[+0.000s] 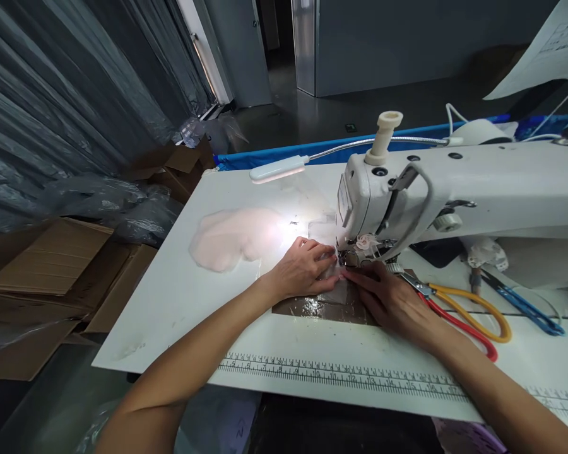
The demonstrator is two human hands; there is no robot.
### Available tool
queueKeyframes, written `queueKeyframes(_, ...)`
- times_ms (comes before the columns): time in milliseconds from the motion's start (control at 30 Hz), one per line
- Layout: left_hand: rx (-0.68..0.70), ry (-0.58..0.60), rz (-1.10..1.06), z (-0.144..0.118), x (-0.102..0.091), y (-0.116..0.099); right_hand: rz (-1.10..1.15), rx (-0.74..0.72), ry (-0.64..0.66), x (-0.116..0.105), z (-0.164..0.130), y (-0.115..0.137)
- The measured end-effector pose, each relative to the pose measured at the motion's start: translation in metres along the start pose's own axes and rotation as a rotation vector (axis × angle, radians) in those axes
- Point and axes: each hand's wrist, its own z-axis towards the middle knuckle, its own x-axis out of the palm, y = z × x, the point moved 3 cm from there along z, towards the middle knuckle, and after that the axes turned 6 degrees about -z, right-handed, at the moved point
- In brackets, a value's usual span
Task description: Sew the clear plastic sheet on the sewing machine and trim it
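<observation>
My left hand (307,268) lies with its fingers spread on a thin white sheer fabric (334,294), just left of the needle area of a white sewing machine (360,195). Right of the needle, my right hand (390,296) stretches its index finger onto the same fabric, the thumb set apart from it. The two hands' fingertips nearly meet in front of the presser foot (353,258), which they partly hide. Beneath the fabric is a shiny brown sheet (307,308). Pale pink sheer fabric pieces (227,239) rest on the table to the left.
Scissors with red and orange handles (473,309) lie beside my right forearm, with blue thread snips (525,302) farther right. A lamp (279,169) reaches over the white table (170,315). A printed ruler (331,375) runs along its front edge. Cardboard boxes (52,258) stand at left.
</observation>
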Motion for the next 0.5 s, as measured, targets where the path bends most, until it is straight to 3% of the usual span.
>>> queueKeyframes(133, 0.04, -0.034, -0.058, -0.001, -0.007, 0.008, 0.168, 0.139, 0.055, -0.01, 0.002, -0.008)
queueKeyframes(300, 0.023, -0.128, -0.093, 0.001, -0.036, 0.012, 0.289, 0.31, -0.001, -0.018, 0.005, -0.022)
queueKeyframes(400, 0.028, -0.027, -0.079, 0.001, -0.043, 0.0, 0.286, 0.414, 0.038, -0.018, 0.006, -0.024)
queueKeyframes(500, 0.101, 0.094, -0.186, -0.004, -0.036, -0.016, 0.254, 0.465, 0.107, -0.016, 0.006, -0.019)
